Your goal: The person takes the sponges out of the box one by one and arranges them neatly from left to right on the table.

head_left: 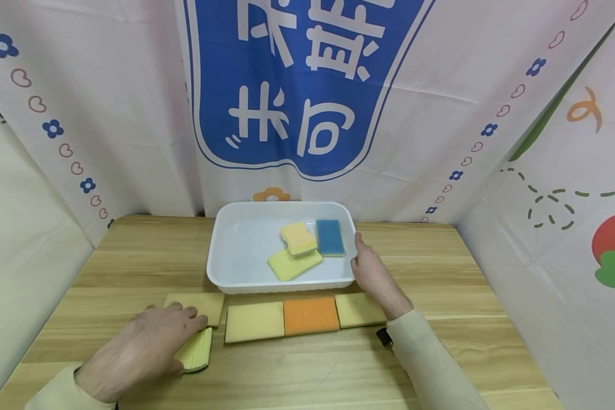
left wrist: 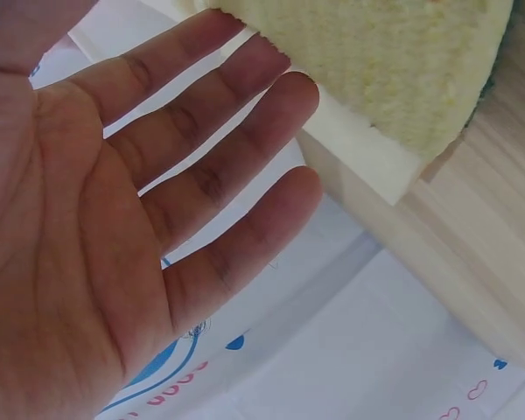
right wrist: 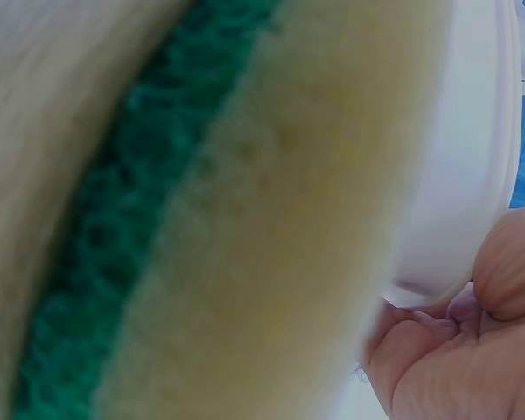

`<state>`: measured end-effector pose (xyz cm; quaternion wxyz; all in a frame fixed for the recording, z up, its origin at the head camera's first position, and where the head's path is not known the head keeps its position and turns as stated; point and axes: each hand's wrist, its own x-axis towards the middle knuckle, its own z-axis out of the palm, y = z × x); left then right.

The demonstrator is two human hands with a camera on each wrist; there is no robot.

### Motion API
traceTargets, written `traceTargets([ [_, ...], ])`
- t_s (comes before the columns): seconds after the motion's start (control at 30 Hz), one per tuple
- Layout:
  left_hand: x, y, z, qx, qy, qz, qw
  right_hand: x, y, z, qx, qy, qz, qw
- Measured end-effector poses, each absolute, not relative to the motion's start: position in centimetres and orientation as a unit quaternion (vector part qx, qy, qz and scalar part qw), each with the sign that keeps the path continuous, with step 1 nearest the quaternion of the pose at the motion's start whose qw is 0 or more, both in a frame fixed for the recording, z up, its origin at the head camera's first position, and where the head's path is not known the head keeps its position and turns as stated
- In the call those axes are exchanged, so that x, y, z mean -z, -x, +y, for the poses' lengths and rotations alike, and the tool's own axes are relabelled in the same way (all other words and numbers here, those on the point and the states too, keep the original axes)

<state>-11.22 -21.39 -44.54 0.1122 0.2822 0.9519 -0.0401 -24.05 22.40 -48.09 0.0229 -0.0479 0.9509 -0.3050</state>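
Note:
My left hand spans a yellow sponge with a dark scouring layer, thumb on the near side and fingertips at the far edge. In the left wrist view those fingertips meet the edge of the ribbed yellow sponge, which looks slightly bowed. A pale yellow sponge lies just beyond, partly behind the fingers. At the right side of a white plastic basin, my right hand grips the wall near the front corner. Under the right wrist lies another yellow sponge, large and blurred in the right wrist view.
Inside the basin are a blue-topped sponge, a notched yellow sponge and a flat yellow one. Before it lie a yellow sponge and an orange sponge side by side. A printed cloth hangs behind the wooden table.

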Motion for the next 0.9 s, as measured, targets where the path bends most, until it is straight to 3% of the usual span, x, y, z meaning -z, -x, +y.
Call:
traceTargets([
  [0.27, 43.4, 11.7, -20.3, 0.042, -0.314, 0.947, 0.058, 48.1, 24.0, 22.3, 0.306, 0.046, 0.951, 0.024],
  [0.57, 41.9, 13.5, -17.4, -0.006, -0.385, 0.921, -0.055, 48.0, 24.1, 22.3, 0.306, 0.041, 0.951, 0.027],
  [0.9, 40.7, 16.1, -14.2, -0.034, -0.378, 0.922, -0.082, 48.1, 24.2, 22.4, 0.313, 0.041, 0.948, 0.032],
])
